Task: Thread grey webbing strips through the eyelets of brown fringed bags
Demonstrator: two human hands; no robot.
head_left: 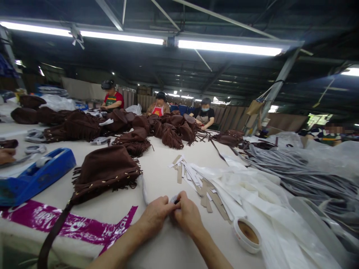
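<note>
My left hand (156,214) and my right hand (187,213) meet low in the middle, fingers pinched around a small grey, plastic-looking strip (174,198). Most of this strip is covered by the fingers, so its exact kind does not show. A pale grey strip (144,189) curves from the brown bag down to my left hand; whether it is the same piece I cannot tell. To the left lies the dark brown fringed bag (108,170) with small metal eyelets. Its strap (54,233) hangs over the near table edge.
A blue tape dispenser (53,172) and purple printed tape (70,226) are at left. Paper strips (189,173), a round container (247,233) and white sheeting (263,198) lie right. Brown bags (171,136) pile up farther back, before several people. Grey wrapped straps (303,172) are heaped right.
</note>
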